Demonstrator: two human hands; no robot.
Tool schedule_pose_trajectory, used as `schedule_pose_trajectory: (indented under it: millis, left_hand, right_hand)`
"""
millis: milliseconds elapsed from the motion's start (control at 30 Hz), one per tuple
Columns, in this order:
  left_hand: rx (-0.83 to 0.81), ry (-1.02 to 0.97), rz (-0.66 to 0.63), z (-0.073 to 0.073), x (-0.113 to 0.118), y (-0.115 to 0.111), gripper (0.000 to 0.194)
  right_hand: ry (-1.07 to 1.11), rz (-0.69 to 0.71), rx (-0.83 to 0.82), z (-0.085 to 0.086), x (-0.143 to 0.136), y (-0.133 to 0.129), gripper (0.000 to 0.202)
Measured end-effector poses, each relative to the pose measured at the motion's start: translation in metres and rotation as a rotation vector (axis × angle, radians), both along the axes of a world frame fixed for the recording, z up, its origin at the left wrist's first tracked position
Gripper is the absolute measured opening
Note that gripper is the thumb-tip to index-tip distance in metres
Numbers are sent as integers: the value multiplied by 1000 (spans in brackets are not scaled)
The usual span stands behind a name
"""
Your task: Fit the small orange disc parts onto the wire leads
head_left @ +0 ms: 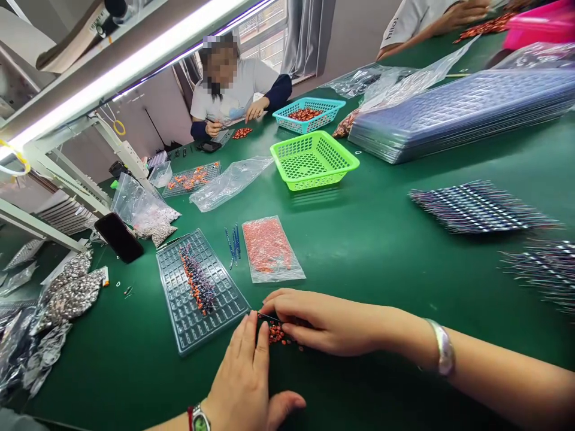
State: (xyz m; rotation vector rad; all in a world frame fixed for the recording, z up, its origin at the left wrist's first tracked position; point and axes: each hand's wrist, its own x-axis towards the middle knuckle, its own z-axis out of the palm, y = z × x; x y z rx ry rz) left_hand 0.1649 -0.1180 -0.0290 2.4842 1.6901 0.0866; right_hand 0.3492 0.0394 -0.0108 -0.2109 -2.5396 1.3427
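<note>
I see green desk [386,251], wide, cluttered. Tray [200,290] near left, one row of parts filled. Bag [272,248] of orange parts just beyond hands. Right hand [327,323] flat over small pile of parts [277,334], fingers pinched on thin tool, I judge. Left hand [245,377] flat, open, beside pile. Step, my guess: picking parts for tray. Next calls for fine pinch on single part.

A small assembly workshop. A long green bench [381,251] carries stacked plastic trays [462,114], mesh baskets [314,158] and bagged parts [272,248]. Another person [238,90] works at its far edge under a strip light [135,66].
</note>
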Motion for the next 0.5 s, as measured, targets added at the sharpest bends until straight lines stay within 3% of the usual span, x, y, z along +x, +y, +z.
schedule_pose_trajectory:
  millis: [167,233,400,500]
  left_hand:
    - [-42,6,-65,2,10,15,110]
    - [-41,12,-92,2,13,22,106]
    - [44,93,-59,-7,18,35,97]
    - [37,120,-56,-9,24,44,95]
  right_hand:
    - [-15,-105,-83,5,32,-5,23]
    - [3,-273,-115,3,50,-3,27]
    - [76,-852,-160,-5,101,6,48]
    - [23,-1066,-171,-11,124,7,51]
